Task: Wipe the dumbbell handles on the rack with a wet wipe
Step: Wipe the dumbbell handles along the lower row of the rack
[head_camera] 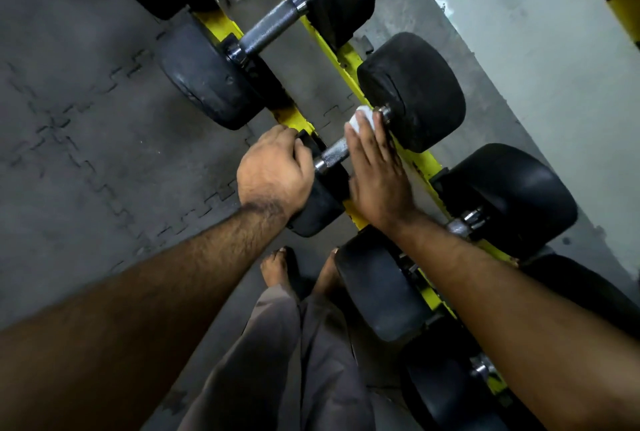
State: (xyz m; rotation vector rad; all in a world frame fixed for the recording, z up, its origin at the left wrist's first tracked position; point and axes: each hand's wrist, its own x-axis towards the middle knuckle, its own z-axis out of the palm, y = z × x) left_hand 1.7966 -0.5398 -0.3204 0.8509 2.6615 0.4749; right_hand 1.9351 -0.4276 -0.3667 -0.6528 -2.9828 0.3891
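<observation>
right hand (pixel 375 171) presses the soft wet wipe (pixel 360 119) flat-fingered onto the knurled handle (pixel 334 153) on the yellow rack (pixel 349 60); left hand (pixel 273 171) curls over the heavy head (pixel 318 202), steadying it; looks grippy, not slippery

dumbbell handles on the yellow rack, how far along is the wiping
Nothing shows as finished. In hand: the right hand presses a white wet wipe on the knurled steel handle of the middle black dumbbell, whose near head the left hand grips. The far dumbbell's bare handle looks untouched.
</observation>
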